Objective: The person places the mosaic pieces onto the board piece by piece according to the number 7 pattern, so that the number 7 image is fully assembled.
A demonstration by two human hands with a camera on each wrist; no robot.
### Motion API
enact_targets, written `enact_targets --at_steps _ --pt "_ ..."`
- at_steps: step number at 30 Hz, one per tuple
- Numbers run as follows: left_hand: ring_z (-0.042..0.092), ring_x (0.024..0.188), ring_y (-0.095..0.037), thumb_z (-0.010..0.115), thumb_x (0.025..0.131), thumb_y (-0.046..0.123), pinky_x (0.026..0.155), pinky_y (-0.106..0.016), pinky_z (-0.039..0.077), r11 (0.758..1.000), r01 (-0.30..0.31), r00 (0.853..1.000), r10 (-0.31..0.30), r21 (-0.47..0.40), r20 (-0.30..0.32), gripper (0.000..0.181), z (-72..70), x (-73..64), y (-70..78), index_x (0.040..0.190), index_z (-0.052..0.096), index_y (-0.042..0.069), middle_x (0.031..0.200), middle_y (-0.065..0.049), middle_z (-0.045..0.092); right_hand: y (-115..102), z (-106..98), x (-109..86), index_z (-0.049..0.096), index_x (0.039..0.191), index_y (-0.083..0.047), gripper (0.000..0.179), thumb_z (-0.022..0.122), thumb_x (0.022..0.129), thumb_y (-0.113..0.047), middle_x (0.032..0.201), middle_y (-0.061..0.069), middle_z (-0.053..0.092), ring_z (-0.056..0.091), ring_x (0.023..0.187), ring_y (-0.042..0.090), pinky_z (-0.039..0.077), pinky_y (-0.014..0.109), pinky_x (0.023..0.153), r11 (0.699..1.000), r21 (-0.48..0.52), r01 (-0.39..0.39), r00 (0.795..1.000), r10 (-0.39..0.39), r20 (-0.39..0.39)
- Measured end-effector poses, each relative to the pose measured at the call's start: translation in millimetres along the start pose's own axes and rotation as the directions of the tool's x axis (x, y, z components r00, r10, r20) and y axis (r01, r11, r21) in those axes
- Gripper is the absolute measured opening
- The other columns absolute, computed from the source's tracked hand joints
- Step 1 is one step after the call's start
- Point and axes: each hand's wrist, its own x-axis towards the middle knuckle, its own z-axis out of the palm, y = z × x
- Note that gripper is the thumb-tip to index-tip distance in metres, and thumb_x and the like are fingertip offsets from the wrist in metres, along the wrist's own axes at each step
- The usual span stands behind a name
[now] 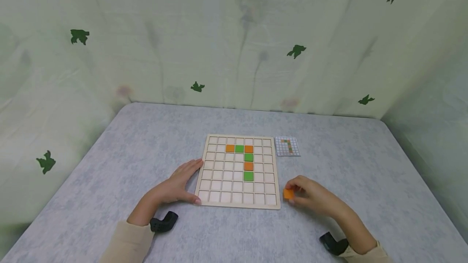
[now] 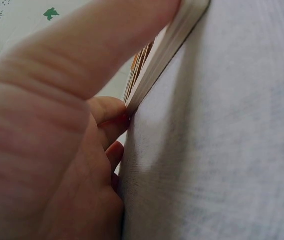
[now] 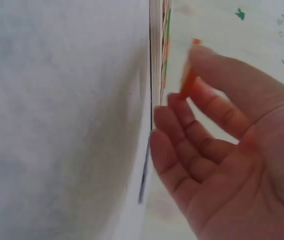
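Note:
A square wooden grid board [image 1: 226, 187] lies on the table. Orange and green tiles fill several of its cells, in a row near the top and a column running down from the row's right end. My left hand [image 1: 175, 184] rests against the board's left edge, fingers straight and thumb at the lower left corner. Right of the board, my right hand [image 1: 316, 198] pinches an orange square tile [image 1: 288, 194] between thumb and fingers. In the right wrist view the orange tile [image 3: 188, 75] appears edge-on, above the tabletop.
A small pattern card [image 1: 287, 146] showing a grid with coloured squares lies beside the board's upper right corner. The grey mottled table [image 1: 164, 129] meets a pale curtain [image 1: 219, 44] with green leaf shapes behind and at the sides. Each wrist wears a black device [image 1: 164, 222].

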Motion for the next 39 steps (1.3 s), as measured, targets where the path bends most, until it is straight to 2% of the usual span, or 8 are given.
enact_targets --at_steps 6,10,13,16,19,25,32,39 --pt "0.006 0.134 -0.031 0.076 0.057 0.055 0.101 -0.054 0.007 1.000 -0.003 1.000 0.003 -0.001 -0.001 0.116 0.3 0.5 -1.3 0.144 0.017 0.006 0.148 -0.011 0.014 -14 0 15.6 0.058 0.109 -0.014 0.029 0.067 0.081 -0.015 0.100 -0.008 0.055 0.052 0.088 0.012 0.045 0.029 0.076 0.996 0.004 0.085 0.994 -0.085 -0.074" --pt "0.006 0.133 -0.033 0.076 0.058 0.055 0.101 -0.056 0.007 1.000 -0.012 1.000 0.012 -0.002 -0.005 0.115 1.2 1.2 -2.2 0.143 0.017 0.004 0.148 -0.012 0.014 -24 7 31.7 0.061 0.109 -0.012 0.028 0.067 0.081 -0.013 0.101 -0.006 0.056 0.053 0.088 0.015 0.046 0.031 0.075 0.986 0.036 0.162 0.976 -0.155 -0.152" --pt "0.006 0.133 -0.033 0.076 0.059 0.054 0.100 -0.056 0.007 1.000 -0.014 1.000 0.014 -0.006 -0.006 0.114 1.6 1.4 -2.4 0.143 0.017 0.004 0.148 -0.013 0.014 -28 16 44.7 0.062 0.107 -0.008 0.027 0.067 0.081 -0.012 0.102 -0.001 0.057 0.053 0.086 0.018 0.046 0.031 0.073 0.978 0.065 0.199 0.966 -0.185 -0.181" --pt "0.007 0.133 -0.034 0.076 0.059 0.054 0.100 -0.056 0.008 1.000 -0.016 1.000 0.016 -0.009 -0.006 0.114 1.7 1.5 -1.9 0.143 0.018 0.004 0.148 -0.013 0.014 -32 28 54.5 0.063 0.107 -0.007 0.027 0.067 0.081 -0.011 0.101 0.000 0.057 0.053 0.085 0.017 0.047 0.030 0.072 0.976 0.091 0.197 0.967 -0.177 -0.185" --pt "0.007 0.133 -0.034 0.076 0.059 0.054 0.100 -0.057 0.008 1.000 -0.015 1.000 0.015 -0.008 -0.005 0.114 2.1 1.5 -1.3 0.143 0.018 0.004 0.148 -0.012 0.014 -35 39 60.8 0.063 0.106 -0.008 0.027 0.067 0.081 -0.015 0.100 -0.002 0.056 0.053 0.087 0.014 0.047 0.027 0.075 0.981 0.111 0.161 0.975 -0.140 -0.174" --pt "0.007 0.133 -0.033 0.075 0.059 0.055 0.100 -0.057 0.009 1.000 -0.010 1.000 0.010 -0.005 -0.004 0.114 2.3 0.9 -0.2 0.144 0.018 0.005 0.148 -0.012 0.014 -35 57 67.1 0.063 0.101 -0.012 0.022 0.068 0.080 -0.020 0.096 -0.006 0.055 0.051 0.086 0.008 0.044 0.025 0.075 0.991 0.058 0.123 0.980 -0.112 -0.163" --pt "0.006 0.133 -0.033 0.076 0.058 0.055 0.100 -0.056 0.009 1.000 -0.005 1.000 0.005 -0.007 -0.004 0.115 1.0 0.0 -0.2 0.144 0.017 0.005 0.148 -0.012 0.014 -42 62 69.3 0.064 0.101 -0.014 0.022 0.069 0.080 -0.018 0.097 -0.006 0.052 0.046 0.082 0.009 0.041 0.023 0.068 0.997 0.020 0.078 0.987 -0.075 -0.142" --pt "0.007 0.133 -0.033 0.075 0.059 0.055 0.101 -0.055 0.008 1.000 0.000 1.000 0.000 0.004 0.002 0.114 0.4 0.2 -1.6 0.144 0.017 0.006 0.148 -0.011 0.014 -47 59 68.8 0.065 0.105 -0.012 0.026 0.068 0.081 -0.020 0.099 -0.005 0.051 0.046 0.082 0.009 0.041 0.023 0.068 0.998 -0.001 0.060 0.992 -0.059 -0.116"
